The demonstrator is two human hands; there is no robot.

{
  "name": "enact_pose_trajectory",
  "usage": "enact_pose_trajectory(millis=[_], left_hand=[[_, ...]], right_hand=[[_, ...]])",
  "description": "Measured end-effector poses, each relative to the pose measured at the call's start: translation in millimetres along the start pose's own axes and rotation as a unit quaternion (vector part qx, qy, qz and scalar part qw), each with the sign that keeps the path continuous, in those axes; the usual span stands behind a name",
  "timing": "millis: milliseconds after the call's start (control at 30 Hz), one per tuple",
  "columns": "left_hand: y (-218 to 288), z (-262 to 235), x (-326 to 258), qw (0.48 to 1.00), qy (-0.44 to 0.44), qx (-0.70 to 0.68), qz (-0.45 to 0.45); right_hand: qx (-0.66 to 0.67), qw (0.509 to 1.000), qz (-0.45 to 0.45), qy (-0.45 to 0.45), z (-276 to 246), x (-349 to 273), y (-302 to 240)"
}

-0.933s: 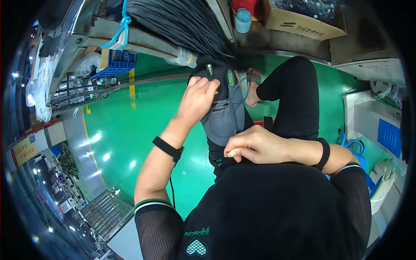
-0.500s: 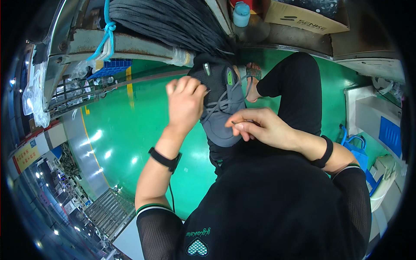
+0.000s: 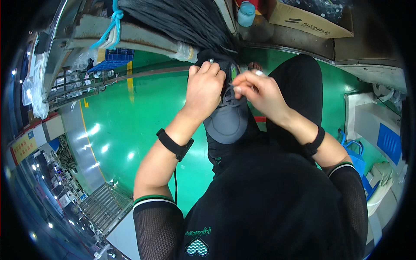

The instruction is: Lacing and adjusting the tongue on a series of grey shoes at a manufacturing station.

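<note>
A grey sneaker (image 3: 224,125) with grey laces rests on my left leg, its toe toward me. My left hand (image 3: 205,89) bends over the shoe's upper on the left side, its fingers curled together. What its fingertips grip, if anything, is hidden. On the other side of the lacing, my right hand (image 3: 262,93) has thumb and forefinger pinched on a shoelace beside the green-edged opening. Both hands partly cover the lacing.
Beyond the shoe hangs a thick bundle of dark cords (image 3: 173,17) by a metal frame (image 3: 134,37) tied with blue rope (image 3: 116,21). A cardboard box (image 3: 310,21) and a blue-tinted jar (image 3: 246,14) stand far right. Blue bag handles (image 3: 355,149) show at right.
My right hand has moved away from the toe, up to the lacing. My left hand has shifted right, over the shoe's upper, covering more of it.
</note>
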State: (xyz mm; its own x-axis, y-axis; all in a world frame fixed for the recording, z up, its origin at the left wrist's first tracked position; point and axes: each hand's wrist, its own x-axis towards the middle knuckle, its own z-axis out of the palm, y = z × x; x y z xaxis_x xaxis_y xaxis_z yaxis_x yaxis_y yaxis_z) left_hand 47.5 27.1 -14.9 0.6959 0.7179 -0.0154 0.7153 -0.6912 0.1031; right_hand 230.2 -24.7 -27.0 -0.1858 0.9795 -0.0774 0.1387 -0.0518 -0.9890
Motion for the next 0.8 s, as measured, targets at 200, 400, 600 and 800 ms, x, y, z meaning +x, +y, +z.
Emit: enact_pose_trajectory(millis=[200,400,600,800], left_hand=[[-17.3,23.2,-1.7,0.899,0.192,-0.326,-0.223],[-15.8,23.9,-8.1,0.914,0.201,-0.283,-0.209],[-16.7,21.4,-15.7,0.875,0.184,-0.372,-0.248],[-1.9,0.1,-39.7,0.951,0.195,-0.193,-0.145]], right_hand=[[-0.334,0.915,-0.223,0.041,16.0,38.3,13.5],[-0.301,0.91,-0.283,-0.028,24.7,52.6,38.7],[-0.088,0.975,-0.166,-0.122,13.4,59.4,52.6],[-0.276,0.93,-0.229,-0.08,12.7,53.7,30.0]])
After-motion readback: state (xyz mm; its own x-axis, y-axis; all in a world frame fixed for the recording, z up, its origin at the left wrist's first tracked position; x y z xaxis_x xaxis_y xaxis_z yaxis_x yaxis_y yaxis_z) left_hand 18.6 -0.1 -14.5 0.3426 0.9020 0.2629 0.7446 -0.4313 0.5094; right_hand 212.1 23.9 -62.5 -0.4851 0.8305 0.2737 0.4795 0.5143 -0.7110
